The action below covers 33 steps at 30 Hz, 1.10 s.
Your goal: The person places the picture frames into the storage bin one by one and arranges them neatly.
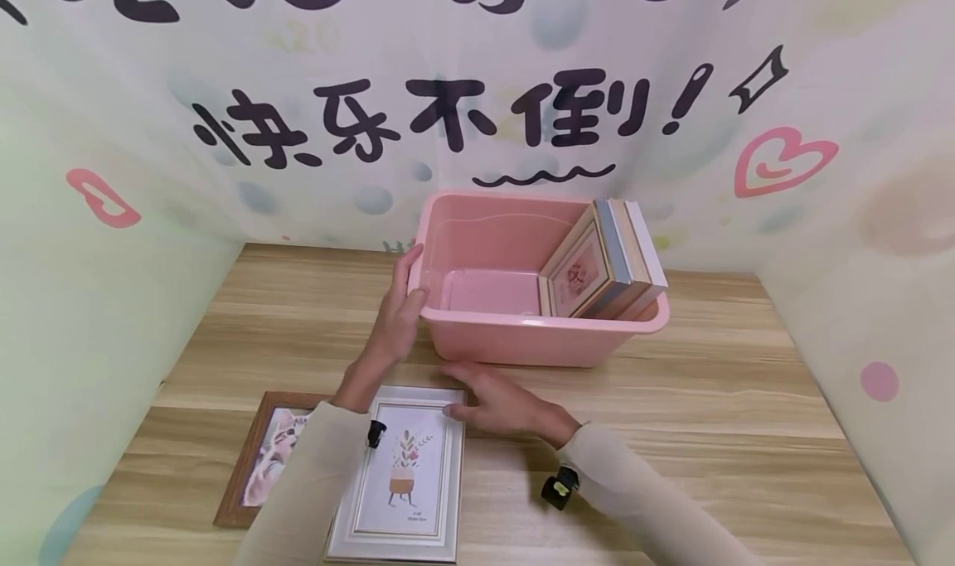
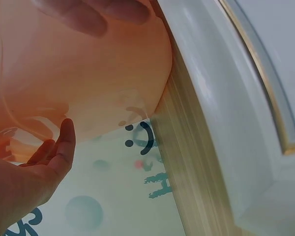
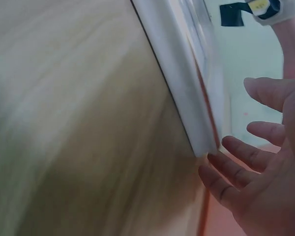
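A pink plastic bin [image 1: 515, 342] stands at the back of the table. My left hand [image 1: 397, 317] grips its left rim; in the left wrist view the hand [image 2: 37, 177] is at the bin's edge, its hold partly hidden. Several picture frames [image 1: 597, 259] lean upright at the bin's right end, the front one showing a pink picture. My right hand [image 1: 500, 396], fingers extended, is at the upper right corner of a white picture frame [image 1: 455, 500] that lies flat with a plant print. In the right wrist view, the fingers [image 3: 243, 155] are spread beside the frame's corner.
A brown wooden picture frame [image 1: 246, 475] with an animal picture lies left of the white one, partly behind my left sleeve. Behind the wood-grain table [image 1: 709, 400] hangs a printed cloth backdrop [image 1: 336, 210], and similar sheets enclose both sides.
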### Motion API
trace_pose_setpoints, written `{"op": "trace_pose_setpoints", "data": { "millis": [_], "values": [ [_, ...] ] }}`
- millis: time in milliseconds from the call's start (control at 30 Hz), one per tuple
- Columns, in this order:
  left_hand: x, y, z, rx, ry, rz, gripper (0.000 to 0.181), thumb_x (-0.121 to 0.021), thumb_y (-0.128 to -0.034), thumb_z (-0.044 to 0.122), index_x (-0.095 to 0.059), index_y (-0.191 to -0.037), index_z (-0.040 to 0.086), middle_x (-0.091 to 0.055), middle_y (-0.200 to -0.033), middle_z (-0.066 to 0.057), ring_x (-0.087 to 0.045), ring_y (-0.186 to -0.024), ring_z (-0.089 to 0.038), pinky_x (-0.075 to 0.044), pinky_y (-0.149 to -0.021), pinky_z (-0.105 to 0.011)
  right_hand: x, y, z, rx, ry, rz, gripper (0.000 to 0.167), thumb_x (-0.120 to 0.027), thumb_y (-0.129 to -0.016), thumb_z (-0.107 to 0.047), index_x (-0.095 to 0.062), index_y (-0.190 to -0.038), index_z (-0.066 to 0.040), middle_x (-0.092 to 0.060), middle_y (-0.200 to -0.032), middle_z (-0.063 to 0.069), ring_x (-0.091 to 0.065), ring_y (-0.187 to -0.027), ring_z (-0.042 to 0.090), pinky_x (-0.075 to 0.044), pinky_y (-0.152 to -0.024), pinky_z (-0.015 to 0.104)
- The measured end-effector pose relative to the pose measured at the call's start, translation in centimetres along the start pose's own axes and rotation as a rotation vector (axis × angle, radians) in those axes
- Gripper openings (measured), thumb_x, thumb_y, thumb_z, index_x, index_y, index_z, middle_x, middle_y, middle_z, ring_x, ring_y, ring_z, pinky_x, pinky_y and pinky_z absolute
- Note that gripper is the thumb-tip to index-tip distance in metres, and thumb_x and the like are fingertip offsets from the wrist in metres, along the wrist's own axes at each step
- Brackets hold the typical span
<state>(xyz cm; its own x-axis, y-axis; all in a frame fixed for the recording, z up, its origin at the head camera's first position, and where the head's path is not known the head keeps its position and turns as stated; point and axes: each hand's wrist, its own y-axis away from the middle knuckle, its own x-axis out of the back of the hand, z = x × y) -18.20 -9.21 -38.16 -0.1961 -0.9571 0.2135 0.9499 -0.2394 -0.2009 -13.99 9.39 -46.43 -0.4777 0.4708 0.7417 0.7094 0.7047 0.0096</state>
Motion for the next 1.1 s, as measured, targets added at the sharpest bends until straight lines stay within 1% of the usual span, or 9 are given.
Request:
{"op": "trace_pose_setpoints", "data": {
  "millis": [133,233,267,400,533,667,867,1000,1100],
  "values": [
    [0.0,-0.6,-2.0,-0.011,0.012,0.003,0.061,-0.032,-0.0977,0.005,-0.017,-0.156,0.007,-0.008,-0.167,-0.008,-0.021,-0.149,-0.032,-0.027,-0.117,-0.054,-1.0,-0.6,-0.1,0.014,0.048,0.002,0.058,-0.067,-0.094,-0.023,-0.048,-0.144,-0.002,-0.056,-0.143,0.009,-0.049,-0.134,0.021,-0.036,-0.114,0.036],
    [0.0,-1.1,-3.7,-0.018,0.018,0.011,0.061,-0.032,-0.0988,0.008,-0.018,-0.157,0.015,-0.009,-0.167,0.000,-0.025,-0.148,-0.030,-0.030,-0.115,-0.054,-1.4,-0.9,-0.3,0.014,0.093,0.002,0.059,-0.068,-0.093,-0.026,-0.049,-0.143,-0.003,-0.057,-0.142,0.008,-0.051,-0.132,0.021,-0.038,-0.113,0.035],
    [-0.1,-1.1,-4.0,-0.020,0.017,0.015,0.060,-0.032,-0.0989,0.009,-0.018,-0.157,0.017,-0.009,-0.167,0.002,-0.026,-0.147,-0.029,-0.031,-0.114,-0.054,-1.5,-1.0,-0.3,0.009,0.109,0.003,0.059,-0.069,-0.093,-0.027,-0.049,-0.143,-0.004,-0.056,-0.142,0.008,-0.051,-0.132,0.021,-0.038,-0.113,0.035],
    [-0.1,-1.2,-4.4,-0.032,0.012,0.026,0.060,-0.033,-0.0984,0.012,-0.020,-0.157,0.020,-0.011,-0.166,0.007,-0.028,-0.146,-0.025,-0.032,-0.113,-0.054,-2.0,-1.2,-0.6,-0.017,0.200,0.011,0.058,-0.070,-0.092,-0.029,-0.052,-0.142,-0.006,-0.057,-0.141,0.007,-0.051,-0.131,0.023,-0.038,-0.113,0.038],
    [-0.1,-1.2,-4.5,-0.050,0.015,0.034,0.060,-0.034,-0.0976,0.015,-0.022,-0.156,0.018,-0.012,-0.166,0.007,-0.025,-0.148,-0.023,-0.031,-0.114,-0.053,-2.4,-1.5,-0.8,-0.034,0.283,0.044,0.044,-0.069,-0.092,-0.024,-0.061,-0.133,-0.007,-0.062,-0.131,0.007,-0.054,-0.125,0.023,-0.041,-0.109,0.039],
    [-0.2,-1.2,-4.4,-0.055,0.014,0.045,0.060,-0.035,-0.0969,0.015,-0.023,-0.156,0.016,-0.013,-0.166,0.006,-0.022,-0.149,-0.021,-0.029,-0.116,-0.053,-2.8,-1.7,-0.7,-0.047,0.318,0.073,0.034,-0.068,-0.093,-0.020,-0.065,-0.124,-0.008,-0.064,-0.124,0.006,-0.056,-0.120,0.022,-0.044,-0.105,0.037],
    [-0.2,-1.1,-4.4,-0.051,0.011,0.045,0.060,-0.035,-0.0967,0.014,-0.023,-0.156,0.017,-0.013,-0.166,0.006,-0.021,-0.149,-0.018,-0.027,-0.117,-0.052,-2.5,-1.6,-0.7,-0.032,0.296,0.072,0.033,-0.068,-0.092,-0.017,-0.065,-0.123,-0.007,-0.065,-0.123,0.005,-0.058,-0.118,0.021,-0.044,-0.104,0.036],
    [-0.1,-1.1,-4.4,-0.043,0.014,0.042,0.060,-0.034,-0.0973,0.014,-0.023,-0.156,0.017,-0.013,-0.166,0.006,-0.022,-0.148,-0.020,-0.028,-0.116,-0.052,-1.7,-1.2,-0.8,-0.031,0.203,0.030,0.034,-0.067,-0.093,-0.014,-0.063,-0.126,-0.007,-0.065,-0.125,0.004,-0.058,-0.118,0.018,-0.045,-0.105,0.033],
    [-0.1,-1.1,-4.3,-0.041,0.022,0.035,0.060,-0.034,-0.0975,0.014,-0.022,-0.156,0.017,-0.012,-0.166,0.005,-0.022,-0.149,-0.020,-0.027,-0.117,-0.052,-0.9,-0.6,-0.7,-0.061,0.097,0.001,0.034,-0.065,-0.095,-0.013,-0.061,-0.128,-0.008,-0.065,-0.124,0.002,-0.059,-0.116,0.014,-0.046,-0.103,0.031]
  ]
}}
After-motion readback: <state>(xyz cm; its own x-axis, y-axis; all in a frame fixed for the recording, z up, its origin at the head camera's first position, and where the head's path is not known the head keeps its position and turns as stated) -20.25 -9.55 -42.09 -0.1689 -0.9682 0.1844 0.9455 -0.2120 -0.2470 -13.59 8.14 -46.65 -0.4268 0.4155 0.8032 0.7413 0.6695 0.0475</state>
